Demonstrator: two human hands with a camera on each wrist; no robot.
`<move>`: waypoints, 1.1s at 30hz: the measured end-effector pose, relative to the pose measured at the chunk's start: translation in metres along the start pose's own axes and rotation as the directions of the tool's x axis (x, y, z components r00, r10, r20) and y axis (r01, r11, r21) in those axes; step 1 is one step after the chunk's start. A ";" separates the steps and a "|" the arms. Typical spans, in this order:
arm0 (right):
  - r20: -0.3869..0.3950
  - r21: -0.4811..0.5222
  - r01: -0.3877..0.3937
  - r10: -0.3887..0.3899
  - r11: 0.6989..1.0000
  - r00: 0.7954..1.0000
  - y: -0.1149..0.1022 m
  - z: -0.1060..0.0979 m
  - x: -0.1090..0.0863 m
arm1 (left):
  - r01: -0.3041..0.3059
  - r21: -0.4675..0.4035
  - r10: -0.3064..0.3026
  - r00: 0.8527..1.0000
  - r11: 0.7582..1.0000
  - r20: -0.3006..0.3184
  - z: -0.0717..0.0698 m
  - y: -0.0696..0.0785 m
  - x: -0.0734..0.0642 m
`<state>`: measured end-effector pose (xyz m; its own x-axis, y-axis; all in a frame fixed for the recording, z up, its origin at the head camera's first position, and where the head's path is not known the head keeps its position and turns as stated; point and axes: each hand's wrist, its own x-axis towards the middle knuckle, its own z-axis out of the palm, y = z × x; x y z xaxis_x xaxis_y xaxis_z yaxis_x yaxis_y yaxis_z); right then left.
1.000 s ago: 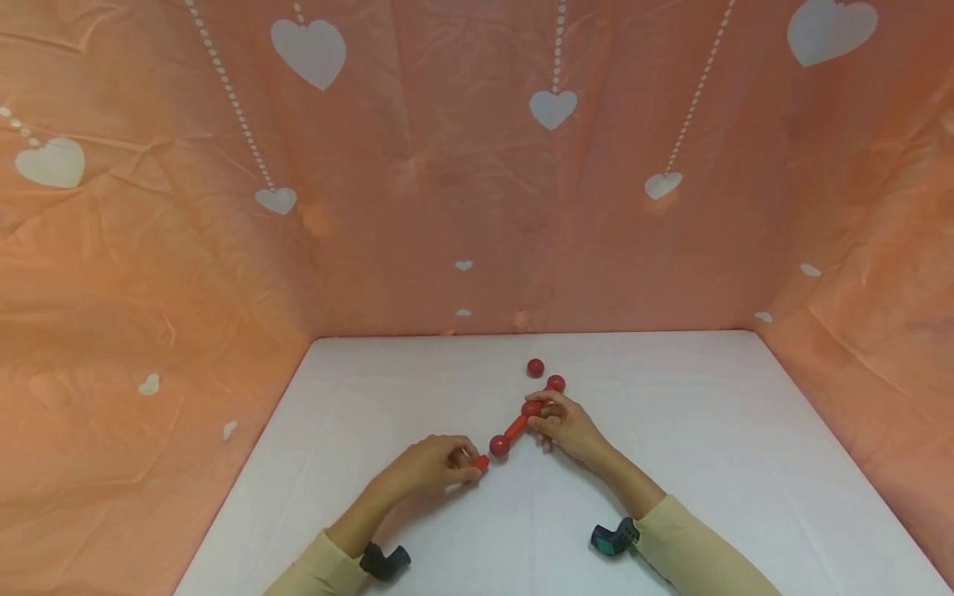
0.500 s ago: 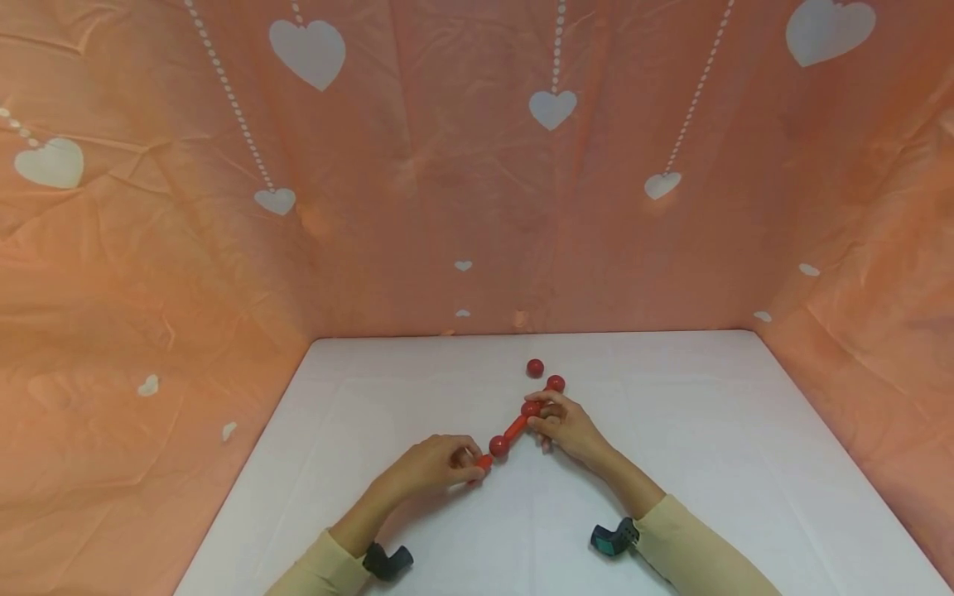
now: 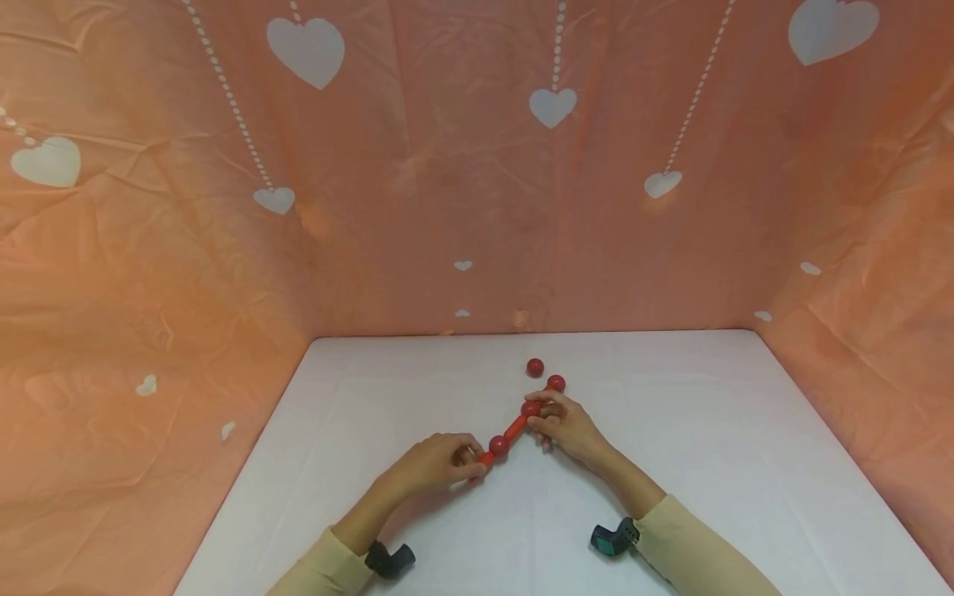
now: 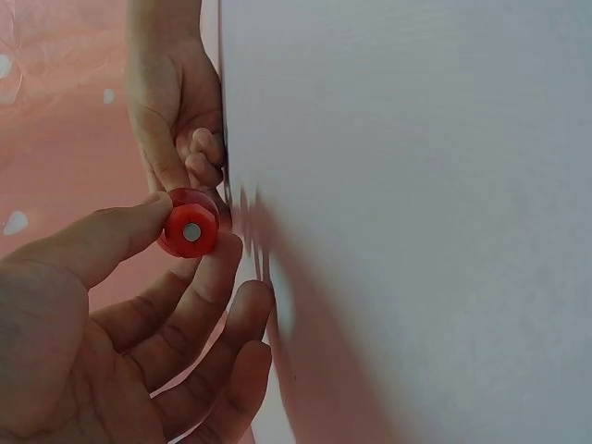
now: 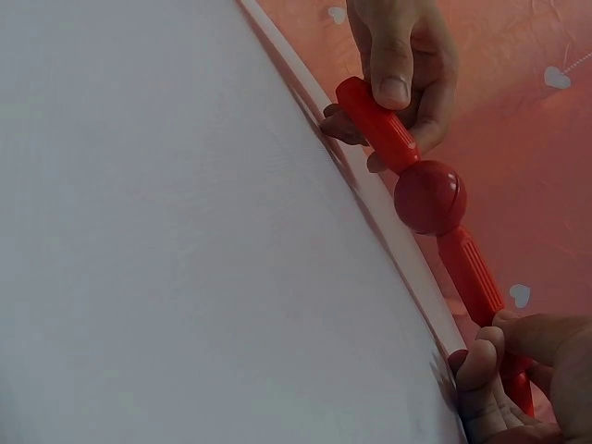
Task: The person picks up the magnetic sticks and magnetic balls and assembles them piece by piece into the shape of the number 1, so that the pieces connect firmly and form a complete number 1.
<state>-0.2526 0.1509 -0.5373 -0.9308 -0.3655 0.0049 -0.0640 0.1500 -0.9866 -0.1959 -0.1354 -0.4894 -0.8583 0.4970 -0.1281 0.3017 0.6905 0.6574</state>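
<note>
In the head view my left hand (image 3: 440, 460) pinches a short red rod (image 3: 486, 460) between thumb and fingers. That ribbed rod (image 5: 377, 125) meets a red ball (image 5: 430, 197) in the right wrist view, in line with a second red rod (image 5: 472, 273). Seen end-on in the left wrist view, the rod tip (image 4: 191, 232) carries a silver disc. My right hand (image 3: 570, 429) grips the chain around its middle ball (image 3: 531, 410), the fingers partly covering it. Beyond that hand, the chain runs on to a far end ball (image 3: 556, 383).
A loose red ball (image 3: 535, 367) lies on the white table (image 3: 402, 381) behind the chain. Orange sheeting (image 3: 417, 207) with white hearts rises around the table's back and sides. A dark wrist device (image 3: 391, 561) sits at the left cuff, another (image 3: 614, 538) at the right.
My left hand has shifted slightly right, bringing its rod from a small gap up against the chain's near ball. The right hand and the loose ball have stayed put.
</note>
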 end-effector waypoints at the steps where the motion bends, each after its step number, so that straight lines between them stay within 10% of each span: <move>1: -0.001 -0.001 0.000 0.000 1.000 1.000 0.000 0.000 0.000 | 0.004 -0.004 -0.004 1.000 1.000 0.001 0.000 0.000 0.000; 33: -0.010 -0.022 0.022 -0.023 0.999 1.000 0.001 0.000 0.001 | 0.015 0.043 -0.014 1.000 0.999 -0.013 -0.004 0.002 0.007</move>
<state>-0.2533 0.1507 -0.5379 -0.9327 -0.3594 0.0287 -0.0929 0.1624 -0.9823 -0.2030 -0.1329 -0.4859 -0.8678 0.4802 -0.1277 0.3067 0.7199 0.6226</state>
